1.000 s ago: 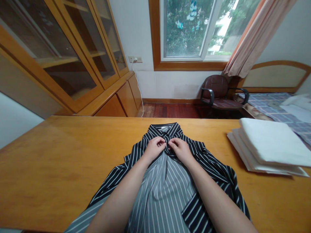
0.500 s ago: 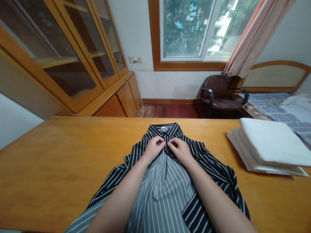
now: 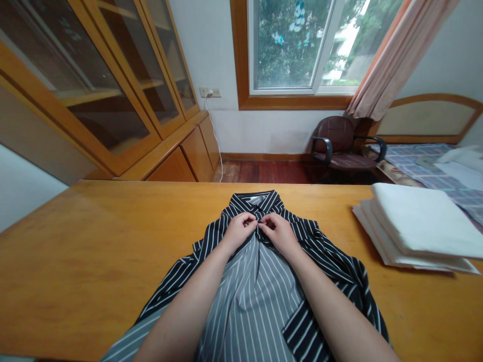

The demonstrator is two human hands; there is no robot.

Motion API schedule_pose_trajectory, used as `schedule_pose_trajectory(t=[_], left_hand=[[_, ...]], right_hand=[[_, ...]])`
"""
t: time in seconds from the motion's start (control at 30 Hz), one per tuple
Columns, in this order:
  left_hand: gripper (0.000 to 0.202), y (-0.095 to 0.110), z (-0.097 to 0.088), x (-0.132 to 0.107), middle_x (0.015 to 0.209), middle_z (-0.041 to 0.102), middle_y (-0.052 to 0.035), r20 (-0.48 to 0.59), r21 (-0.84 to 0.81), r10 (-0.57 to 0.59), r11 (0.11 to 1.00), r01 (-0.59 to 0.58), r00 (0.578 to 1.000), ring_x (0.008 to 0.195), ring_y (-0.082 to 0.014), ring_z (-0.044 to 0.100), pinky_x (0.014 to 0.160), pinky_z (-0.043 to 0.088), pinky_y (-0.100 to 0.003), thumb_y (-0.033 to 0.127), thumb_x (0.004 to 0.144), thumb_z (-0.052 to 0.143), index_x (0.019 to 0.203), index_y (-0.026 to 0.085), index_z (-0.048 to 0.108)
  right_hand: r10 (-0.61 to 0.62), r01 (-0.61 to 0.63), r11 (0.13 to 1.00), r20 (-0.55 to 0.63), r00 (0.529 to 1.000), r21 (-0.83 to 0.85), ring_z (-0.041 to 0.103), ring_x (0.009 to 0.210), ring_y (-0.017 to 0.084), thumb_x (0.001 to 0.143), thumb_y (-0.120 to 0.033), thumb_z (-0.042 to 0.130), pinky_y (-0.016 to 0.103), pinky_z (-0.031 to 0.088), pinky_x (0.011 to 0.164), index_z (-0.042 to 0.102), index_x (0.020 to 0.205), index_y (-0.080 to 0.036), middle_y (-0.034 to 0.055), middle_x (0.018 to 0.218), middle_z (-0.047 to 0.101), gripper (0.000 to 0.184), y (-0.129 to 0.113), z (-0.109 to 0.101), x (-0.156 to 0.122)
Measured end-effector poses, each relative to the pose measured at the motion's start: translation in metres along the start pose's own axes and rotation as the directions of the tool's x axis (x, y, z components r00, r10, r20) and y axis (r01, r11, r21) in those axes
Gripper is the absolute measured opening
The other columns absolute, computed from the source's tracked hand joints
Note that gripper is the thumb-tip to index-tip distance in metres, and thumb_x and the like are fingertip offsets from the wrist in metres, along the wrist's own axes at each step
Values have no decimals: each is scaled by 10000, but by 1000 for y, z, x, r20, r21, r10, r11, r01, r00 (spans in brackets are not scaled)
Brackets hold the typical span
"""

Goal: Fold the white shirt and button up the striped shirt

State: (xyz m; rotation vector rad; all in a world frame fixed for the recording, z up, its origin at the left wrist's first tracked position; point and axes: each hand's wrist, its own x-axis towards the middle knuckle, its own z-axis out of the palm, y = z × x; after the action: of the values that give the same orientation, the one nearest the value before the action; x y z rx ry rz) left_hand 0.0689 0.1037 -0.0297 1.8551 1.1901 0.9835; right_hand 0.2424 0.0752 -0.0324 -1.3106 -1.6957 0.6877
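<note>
A black shirt with white stripes lies spread on the wooden table, its collar at the far side. Its front falls open below the chest, showing the grey striped inside. My left hand pinches the front edge of the shirt just below the collar, thumb and forefinger together. Beside it, my right hand pinches the opposite front edge, and the fingertips of both hands nearly touch. Whether a button sits between the fingers is too small to tell. Both forearms reach over the shirt body.
The wooden table extends to both sides of the shirt. A stack of folded white cloth or sheets lies at the right. Beyond the table are a glass-door cabinet, a brown armchair and a bed.
My right hand's fingertips have moved slightly left, closer to my left hand's. The shirt stays in place.
</note>
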Motion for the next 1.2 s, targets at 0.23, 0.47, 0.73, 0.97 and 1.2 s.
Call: schedule_pose_trajectory(t=[0.23,0.47,0.73,0.97,1.2], left_hand=[[114,-1,1,1,773,658,-11,0,-5,6,1000,-6,1000,733,-158,607,710,470,-267,250,830,583,789,178,661],[144,-1,-1,1,798,672,-16,-11,-33,-32,999,32,999,776,-170,620,756,479,-279,284,838,574,787,180,660],[180,1,-1,2,821,693,-22,12,-33,-35,999,35,999,815,-185,634,794,485,-295,291,855,544,769,189,664],[129,2,-2,1,792,668,-15,15,-25,-4,1000,5,1000,774,-173,623,741,480,-276,269,835,571,794,184,660],[143,2,-2,1,784,666,-13,2,-17,4,1000,-4,1000,761,-171,612,741,479,-279,282,840,570,775,187,655]], right_hand=[[-61,60,998,-13,998,-14,599,762,177,865,-238,613,293,470,718,637,838,-217,20,830,637,41,0,0,-1],[-52,52,997,0,999,52,619,761,161,855,-207,612,293,502,730,667,964,-216,31,931,658,122,2,-1,0],[-52,52,998,2,999,23,621,769,167,857,-229,630,299,503,741,678,908,-223,21,878,667,71,5,1,0],[-39,39,999,1,999,14,621,755,174,874,-305,654,293,495,724,689,906,-226,21,847,664,92,2,0,0],[-54,54,999,-10,998,-2,634,821,197,961,-334,529,310,486,780,685,891,-232,37,856,674,200,1,-2,-1]])
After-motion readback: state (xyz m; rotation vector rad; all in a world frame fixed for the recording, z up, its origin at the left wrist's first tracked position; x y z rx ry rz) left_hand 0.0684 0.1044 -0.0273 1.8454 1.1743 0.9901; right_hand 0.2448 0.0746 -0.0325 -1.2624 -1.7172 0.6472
